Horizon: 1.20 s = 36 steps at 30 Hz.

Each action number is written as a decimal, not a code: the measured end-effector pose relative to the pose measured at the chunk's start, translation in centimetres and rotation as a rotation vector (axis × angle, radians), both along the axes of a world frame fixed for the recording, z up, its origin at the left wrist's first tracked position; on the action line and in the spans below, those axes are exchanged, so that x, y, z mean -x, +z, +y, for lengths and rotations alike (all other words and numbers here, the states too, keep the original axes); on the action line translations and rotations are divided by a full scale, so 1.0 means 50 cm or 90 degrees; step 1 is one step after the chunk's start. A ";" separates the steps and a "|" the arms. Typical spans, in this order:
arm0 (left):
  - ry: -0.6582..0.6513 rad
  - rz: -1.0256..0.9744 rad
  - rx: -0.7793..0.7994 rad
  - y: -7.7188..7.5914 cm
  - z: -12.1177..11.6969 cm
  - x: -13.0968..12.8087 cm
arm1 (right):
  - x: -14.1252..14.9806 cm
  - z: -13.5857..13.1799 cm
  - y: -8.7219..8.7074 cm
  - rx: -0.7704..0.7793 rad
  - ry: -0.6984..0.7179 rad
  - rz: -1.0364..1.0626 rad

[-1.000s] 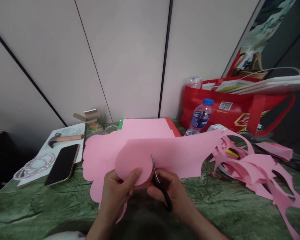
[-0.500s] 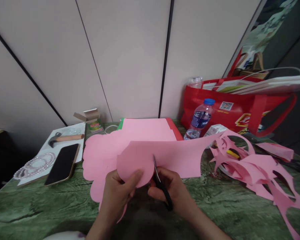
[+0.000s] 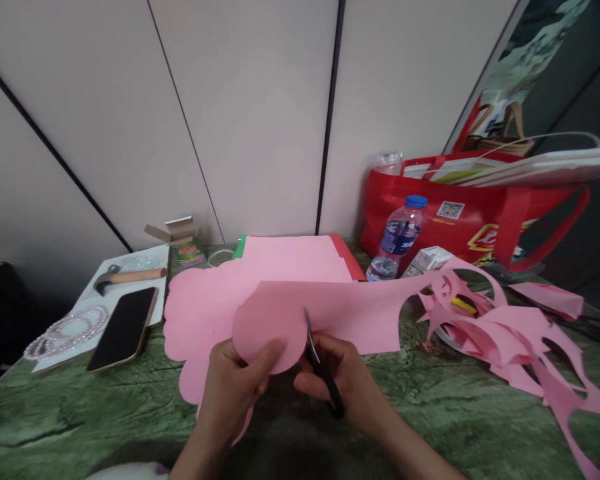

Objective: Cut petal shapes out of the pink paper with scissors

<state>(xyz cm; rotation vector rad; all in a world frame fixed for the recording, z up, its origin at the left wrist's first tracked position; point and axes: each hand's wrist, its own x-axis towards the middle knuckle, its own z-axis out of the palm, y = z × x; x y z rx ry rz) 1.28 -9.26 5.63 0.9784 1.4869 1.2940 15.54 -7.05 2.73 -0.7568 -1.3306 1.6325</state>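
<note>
My left hand [image 3: 233, 387] pinches the rounded lower edge of a pink paper sheet [image 3: 325, 310], thumb on its front face. Just to its right, my right hand [image 3: 343, 383] grips black-handled scissors [image 3: 323, 370], whose blades point up into the sheet beside the rounded lobe. The sheet is held above a green marbled table [image 3: 80, 413]. Behind it lies a larger pink cut-out with scalloped edges [image 3: 200, 307].
A phone [image 3: 125, 327], a bead string [image 3: 67, 330] and a hammer [image 3: 127, 275] lie at the left. Pink paper scraps [image 3: 520, 333] pile at the right. A water bottle [image 3: 400, 237] and a red bag [image 3: 480, 213] stand behind. Coloured paper stack [image 3: 300, 250] at the back.
The long right end of the pink sheet has dropped lower toward the table. Both hands and the scissors stay in almost the same place.
</note>
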 end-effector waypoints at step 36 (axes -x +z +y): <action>0.004 0.031 -0.016 -0.002 0.001 0.008 | -0.002 0.002 -0.003 -0.025 -0.006 0.000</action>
